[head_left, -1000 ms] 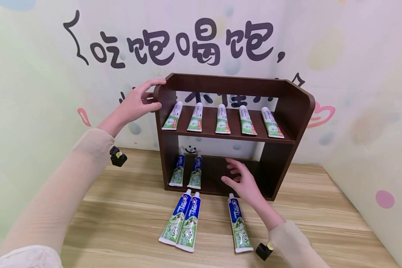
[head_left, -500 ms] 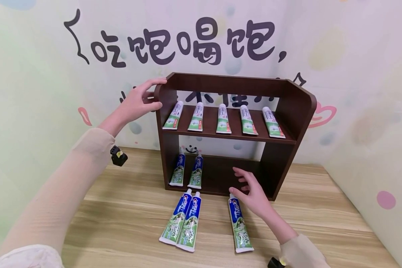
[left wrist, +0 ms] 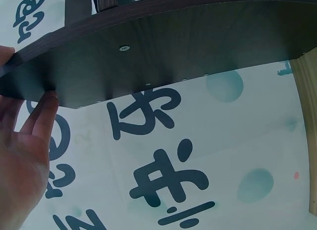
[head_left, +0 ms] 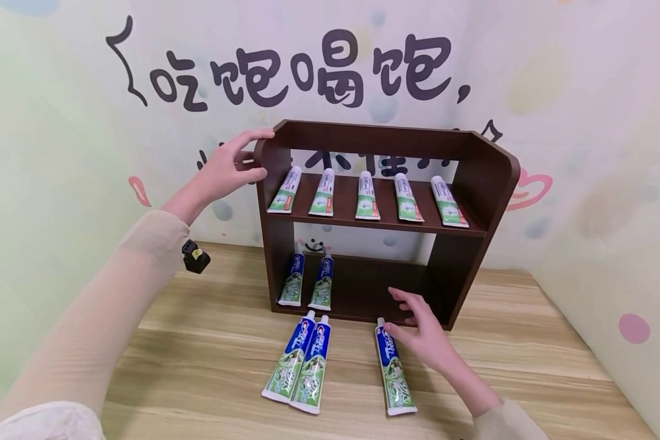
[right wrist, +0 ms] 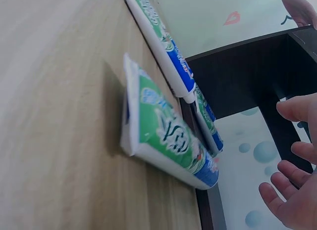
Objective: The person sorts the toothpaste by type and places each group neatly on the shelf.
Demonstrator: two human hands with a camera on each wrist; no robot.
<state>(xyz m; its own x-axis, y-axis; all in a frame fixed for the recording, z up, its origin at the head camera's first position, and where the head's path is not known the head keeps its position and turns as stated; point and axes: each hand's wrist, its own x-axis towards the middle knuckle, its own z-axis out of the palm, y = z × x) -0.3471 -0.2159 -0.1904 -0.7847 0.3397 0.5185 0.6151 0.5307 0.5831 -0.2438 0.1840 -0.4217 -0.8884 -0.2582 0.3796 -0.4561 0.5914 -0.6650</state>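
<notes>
My left hand (head_left: 223,170) holds the upper left side panel of a dark brown two-tier shelf (head_left: 374,140). In the left wrist view, its fingers (left wrist: 44,116) touch the panel's face. My right hand (head_left: 426,336), fingers loosely bent and apart, hovers over the cap end of a blue-and-green toothpaste tube (head_left: 395,376) lying on the table. The right wrist view shows a gap between that hand and the tube. Two more such toothpaste tubes (head_left: 309,373) lie side by side, partly overlapping, in front of the shelf.
Two blue-and-green tubes (head_left: 322,284) lean in the lower tier at left. Several white-and-green toothpaste tubes (head_left: 367,198) stand in a row on the upper tier. The wooden table (head_left: 198,360) meets a printed wall (head_left: 583,153) behind and at the right.
My right hand has drawn back from the lower tier, down and to the right, to above the single tube. The left hand stays on the shelf.
</notes>
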